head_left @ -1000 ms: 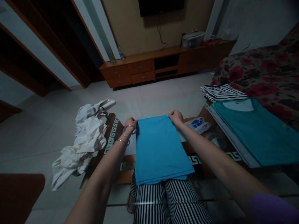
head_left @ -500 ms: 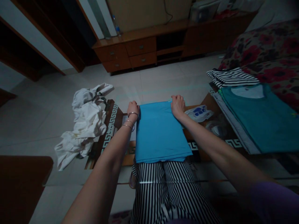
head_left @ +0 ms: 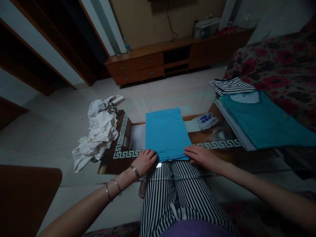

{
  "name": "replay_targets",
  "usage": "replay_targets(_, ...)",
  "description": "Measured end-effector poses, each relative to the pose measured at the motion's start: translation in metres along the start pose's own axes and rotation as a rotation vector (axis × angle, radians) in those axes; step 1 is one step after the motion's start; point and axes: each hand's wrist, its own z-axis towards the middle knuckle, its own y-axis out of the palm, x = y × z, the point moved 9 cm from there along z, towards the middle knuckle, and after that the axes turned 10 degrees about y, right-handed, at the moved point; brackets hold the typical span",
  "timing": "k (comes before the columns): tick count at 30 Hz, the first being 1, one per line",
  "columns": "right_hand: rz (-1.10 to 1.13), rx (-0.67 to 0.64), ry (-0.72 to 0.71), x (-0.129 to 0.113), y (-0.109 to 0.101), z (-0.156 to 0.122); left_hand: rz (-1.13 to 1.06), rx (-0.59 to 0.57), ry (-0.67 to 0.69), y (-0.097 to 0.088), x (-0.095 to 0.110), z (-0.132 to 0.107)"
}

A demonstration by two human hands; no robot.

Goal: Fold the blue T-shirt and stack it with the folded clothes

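Observation:
A folded bright blue garment (head_left: 165, 133) lies as a neat rectangle on the glass table in front of me; its exact kind does not show. At its near left corner, my left hand (head_left: 146, 161), with bangles on the wrist, is closed with the fingers curled over the edge. My right hand (head_left: 202, 157) holds the near right corner, the fingers on top and the thumb hidden. Several layers show along the near edge between the hands.
Crumpled white clothes (head_left: 102, 126) lie at the table's left end. On the right are a teal shirt (head_left: 259, 121) on a stack, striped black-and-white clothing (head_left: 230, 86) and a plastic bag (head_left: 207, 121). A wooden cabinet (head_left: 150, 67) stands beyond; a floral sofa (head_left: 276, 70) is at right.
Both hands have moved from the far corners of the blue garment to its near corners, towards me. The garment lies flat, and the view has tilted up slightly.

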Motion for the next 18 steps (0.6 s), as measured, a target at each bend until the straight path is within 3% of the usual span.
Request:
replay_targets(6,-0.31,-0.088,0.017,-0.018,0.014,0.021,0.102,-0.11,0.01,0.007,0.0,0.021)
replay_targets(12,-0.404,-0.117,0.084,-0.023,0.022,0.038,0.097,-0.138,-0.066,0.009,-0.003,0.036)
replay_targets(15,-0.349,-0.154,0.13,-0.012,0.017,0.044,-0.033,-0.125,-0.158,-0.001,-0.015,0.037)
replay_targets(18,-0.235,-0.193,0.204,-0.001,-0.008,0.047,-0.161,-0.114,-0.205,-0.027,-0.021,0.032)
